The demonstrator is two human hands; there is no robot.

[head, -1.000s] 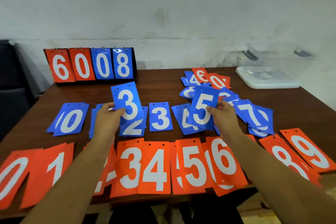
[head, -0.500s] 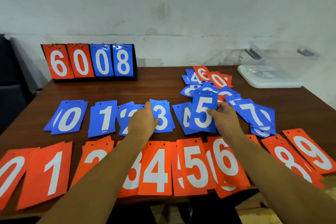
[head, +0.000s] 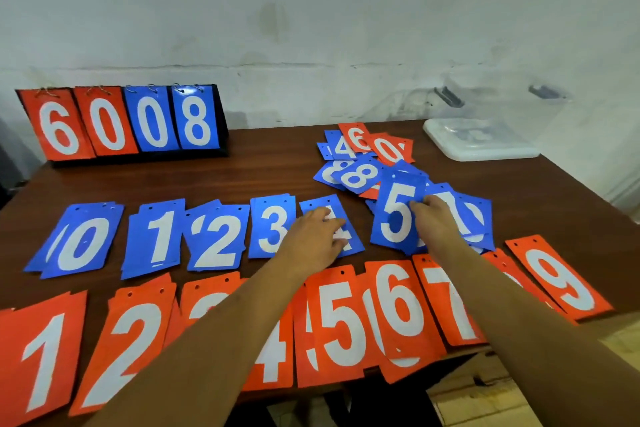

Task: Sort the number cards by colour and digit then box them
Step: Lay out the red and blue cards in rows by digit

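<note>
Left hand (head: 317,239) first, as seen from the head camera: it lay on top of the blue 4 card (head: 351,244). Its fingers were loose and fairly flat, not wrapped round anything. I think it pressed there to keep that card straight in its row. The right hand (head: 438,218) pinched the blue 5 card (head: 396,215) by its right edge, with the thumb on the front. That card sat just beside the 4, which looked like the spot where it belonged. I could not tell if it was flat on the counter (head: 270,177) or a little lifted.

The blue row ran from left to right: blue 0 (head: 79,241), blue 1 (head: 157,236), blue 2 (head: 216,239), blue 3 (head: 272,227), then the 4. The cards went up in order, so each number had its own place.

Nearer the person lay the orange row (head: 341,322), also counting up, with both arms crossing over it. The colours were kept in two lines so they did not mix.

Behind the 5 sat a messy pile (head: 360,173) of blue and orange cards, not sorted yet. More blue cards lay under the right hand. A clear box (head: 502,107) stood at the far right corner with its lid (head: 481,140) beside it. It seemed to be waiting for the cards, and I saw none in it. I think the boxing was a long way off.

A score stand (head: 121,121) at the far left showed 6, 0, 0, 8.
</note>
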